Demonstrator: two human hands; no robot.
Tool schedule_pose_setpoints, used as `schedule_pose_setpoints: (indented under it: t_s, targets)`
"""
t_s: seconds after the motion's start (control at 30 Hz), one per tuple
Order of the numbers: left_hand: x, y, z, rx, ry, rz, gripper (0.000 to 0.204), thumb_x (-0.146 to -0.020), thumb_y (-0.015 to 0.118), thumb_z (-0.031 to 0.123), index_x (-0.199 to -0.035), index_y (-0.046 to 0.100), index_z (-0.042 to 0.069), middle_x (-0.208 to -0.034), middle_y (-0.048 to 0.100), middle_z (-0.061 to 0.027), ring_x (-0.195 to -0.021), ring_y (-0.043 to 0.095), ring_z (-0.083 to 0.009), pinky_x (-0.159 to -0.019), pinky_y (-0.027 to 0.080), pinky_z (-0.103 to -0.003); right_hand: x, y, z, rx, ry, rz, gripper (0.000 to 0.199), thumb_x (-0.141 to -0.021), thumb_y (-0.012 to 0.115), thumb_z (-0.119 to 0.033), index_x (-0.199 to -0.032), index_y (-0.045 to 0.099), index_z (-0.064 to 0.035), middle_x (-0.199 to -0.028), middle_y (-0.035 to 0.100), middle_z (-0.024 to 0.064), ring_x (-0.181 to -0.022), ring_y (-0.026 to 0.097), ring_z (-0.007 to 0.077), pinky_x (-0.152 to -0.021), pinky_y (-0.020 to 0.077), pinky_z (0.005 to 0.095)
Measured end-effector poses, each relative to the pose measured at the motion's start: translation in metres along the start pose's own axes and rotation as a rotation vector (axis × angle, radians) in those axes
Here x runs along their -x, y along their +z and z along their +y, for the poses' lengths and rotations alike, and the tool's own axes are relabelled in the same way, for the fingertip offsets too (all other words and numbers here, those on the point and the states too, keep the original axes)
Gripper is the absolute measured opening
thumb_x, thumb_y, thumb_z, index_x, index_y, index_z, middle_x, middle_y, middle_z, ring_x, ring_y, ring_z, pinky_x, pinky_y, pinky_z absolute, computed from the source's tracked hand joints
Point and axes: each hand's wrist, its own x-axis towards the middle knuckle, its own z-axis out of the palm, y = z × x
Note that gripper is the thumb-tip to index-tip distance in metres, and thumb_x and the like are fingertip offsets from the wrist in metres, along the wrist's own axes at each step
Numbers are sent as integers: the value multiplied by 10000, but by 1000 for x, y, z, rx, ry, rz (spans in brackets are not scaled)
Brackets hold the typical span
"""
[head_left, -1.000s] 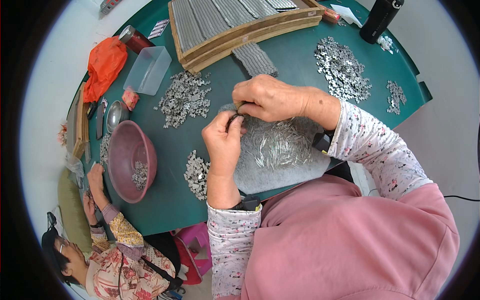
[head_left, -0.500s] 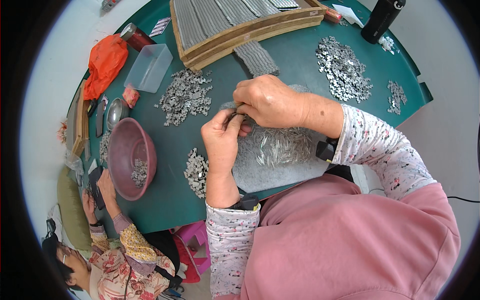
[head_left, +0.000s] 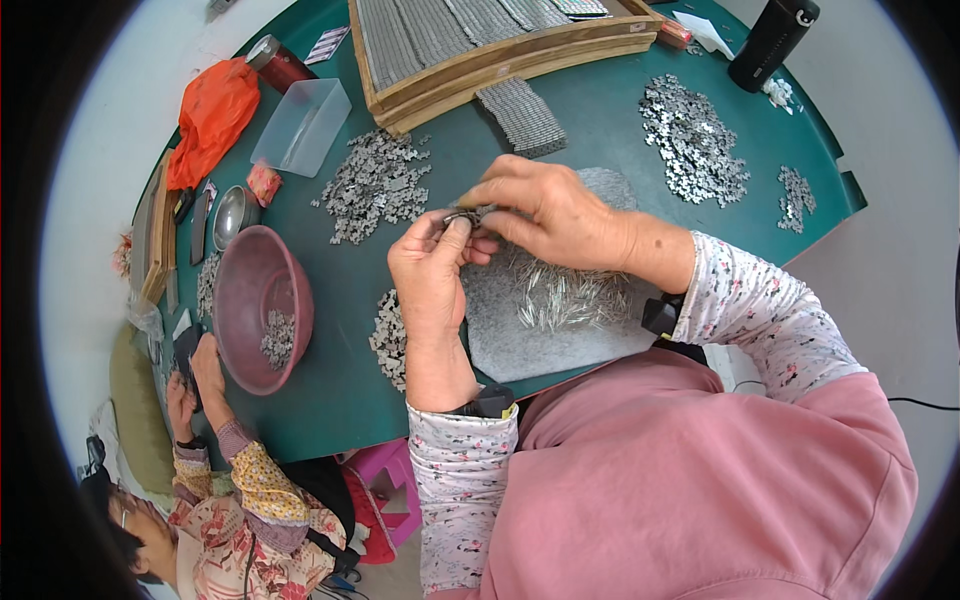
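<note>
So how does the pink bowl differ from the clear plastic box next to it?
The pink bowl is round and opaque, while the clear plastic box is rectangular and see-through. The bowl holds a small heap of metal pieces; the box looks empty. The bowl sits nearer the table's near edge, the box farther back by the orange bag. Both rest open-topped on the green table.

Table top (head_left: 600, 130) was dark green; felt mat (head_left: 560, 335) grey; bowl (head_left: 240, 290) dusty pink; bag (head_left: 210, 115) far left orange; bottle (head_left: 770, 40) far right black; metal pieces (head_left: 695, 140) silver; sleeves (head_left: 460, 490) white floral; apron (head_left: 690, 480) pink.
</note>
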Motion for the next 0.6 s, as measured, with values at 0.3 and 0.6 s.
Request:
schedule_pose_setpoints:
  t_s: [0.3,0.6]
  targets:
    - [-2,-5,0,-116,26,197,105,-906,603,26,-955,621,-66,-807,675,-145,-639,665,-184,-559,528,-252,10,-5,2,349,-241,-481,106,-717,623,-129,-796,656,-67,-865,596,69,-891,583,253,-754,504,365]
    - [-1,-1,-1,-116,34,141,141,-933,566,51,-998,619,-62,-843,679,-159,-668,669,-207,-599,543,-284,13,-5,8,405,-396,-483,141,-749,601,-123,-854,560,-38,-827,539,94,-835,561,251,-716,487,364]
